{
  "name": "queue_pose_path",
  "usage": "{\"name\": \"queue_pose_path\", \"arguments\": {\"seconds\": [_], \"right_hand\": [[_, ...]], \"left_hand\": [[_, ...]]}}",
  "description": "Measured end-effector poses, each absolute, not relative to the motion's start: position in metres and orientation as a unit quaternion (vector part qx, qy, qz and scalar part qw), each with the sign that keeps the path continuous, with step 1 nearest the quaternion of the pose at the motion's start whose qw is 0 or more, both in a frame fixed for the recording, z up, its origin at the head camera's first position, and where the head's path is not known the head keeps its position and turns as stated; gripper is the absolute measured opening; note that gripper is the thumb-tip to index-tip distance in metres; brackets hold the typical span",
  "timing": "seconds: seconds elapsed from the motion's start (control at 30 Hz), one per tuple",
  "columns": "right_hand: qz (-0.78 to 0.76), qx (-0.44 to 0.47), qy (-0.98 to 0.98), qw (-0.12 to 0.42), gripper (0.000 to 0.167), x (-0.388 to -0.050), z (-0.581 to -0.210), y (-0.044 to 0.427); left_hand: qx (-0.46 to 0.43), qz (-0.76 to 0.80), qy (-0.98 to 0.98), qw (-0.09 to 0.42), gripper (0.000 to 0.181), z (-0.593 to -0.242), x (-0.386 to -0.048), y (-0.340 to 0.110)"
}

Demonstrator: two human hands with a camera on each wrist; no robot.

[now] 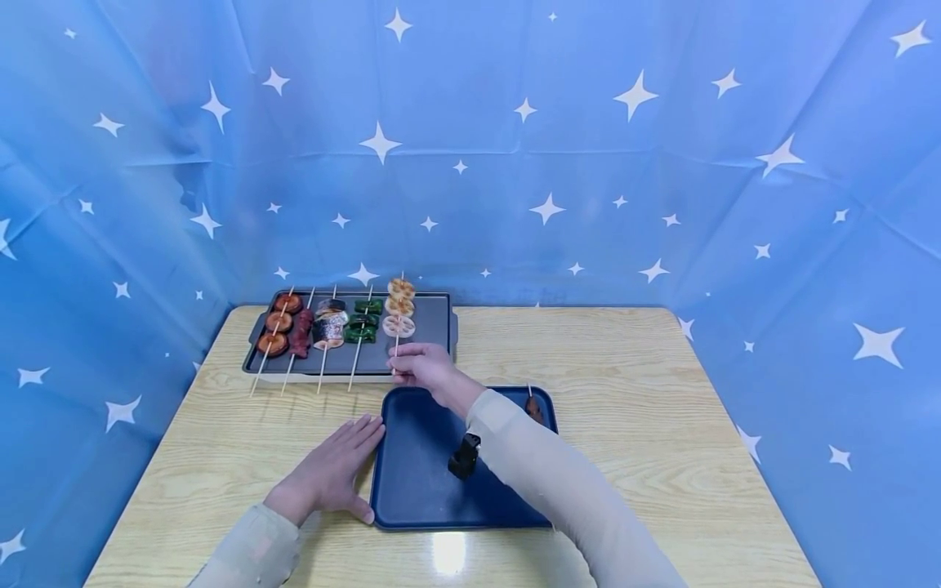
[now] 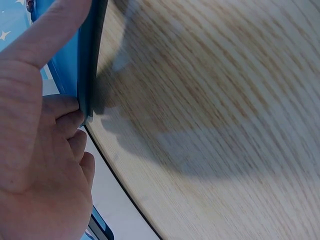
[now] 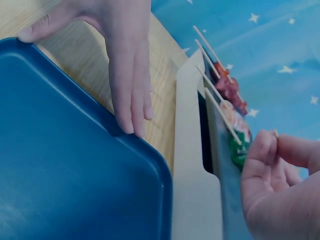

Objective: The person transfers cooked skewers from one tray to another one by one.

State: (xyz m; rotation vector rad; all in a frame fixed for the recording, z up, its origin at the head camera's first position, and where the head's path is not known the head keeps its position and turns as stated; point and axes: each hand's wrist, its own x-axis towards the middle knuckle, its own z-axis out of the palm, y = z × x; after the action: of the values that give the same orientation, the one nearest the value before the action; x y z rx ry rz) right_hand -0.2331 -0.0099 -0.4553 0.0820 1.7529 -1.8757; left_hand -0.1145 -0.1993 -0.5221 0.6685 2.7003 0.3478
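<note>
My right hand point(image 1: 430, 370) pinches the lower end of the stick of a lotus-root skewer point(image 1: 399, 326) between thumb and forefinger. Three pale slices of that skewer lie over the right part of a dark grill plate point(image 1: 436, 327); in the right wrist view only the stick's tip point(image 3: 275, 133) shows at the fingers. On the left side of a blue tray point(image 1: 422, 474) my left hand point(image 1: 334, 469) touches the rim, fingers straight and thumb spread. The left wrist view shows its thumb and fingertips against the tray's outer wall.
Beside the lotus on the grill lie a green pepper skewer point(image 1: 362, 322), a grey-and-pale skewer point(image 1: 329, 325), a red meat skewer point(image 1: 301, 333) and a brown-red round-slice skewer point(image 1: 278, 322). A brown skewer point(image 1: 534, 408) lies in the tray's right end, partly behind my sleeve. Starry blue cloth point(image 1: 470, 163) surrounds the wooden table point(image 1: 625, 408).
</note>
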Motion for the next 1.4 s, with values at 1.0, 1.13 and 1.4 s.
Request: {"name": "queue_pose_path", "arguments": {"seconds": [1.0,1.13,1.4], "right_hand": [[-0.610,-0.001,0.755,0.241,0.029,-0.226,-0.434,0.093],[-0.598,0.000,0.763,0.246,0.027,-0.221,-0.433,0.108],[-0.578,-0.016,0.777,0.247,0.023,-0.203,-0.438,0.136]], "left_hand": [[0.247,0.110,0.948,0.166,0.129,-0.519,-0.113,-0.199],[0.258,0.118,0.947,0.153,0.129,-0.519,-0.112,-0.200],[0.258,0.123,0.945,0.157,0.129,-0.519,-0.113,-0.200]]}}
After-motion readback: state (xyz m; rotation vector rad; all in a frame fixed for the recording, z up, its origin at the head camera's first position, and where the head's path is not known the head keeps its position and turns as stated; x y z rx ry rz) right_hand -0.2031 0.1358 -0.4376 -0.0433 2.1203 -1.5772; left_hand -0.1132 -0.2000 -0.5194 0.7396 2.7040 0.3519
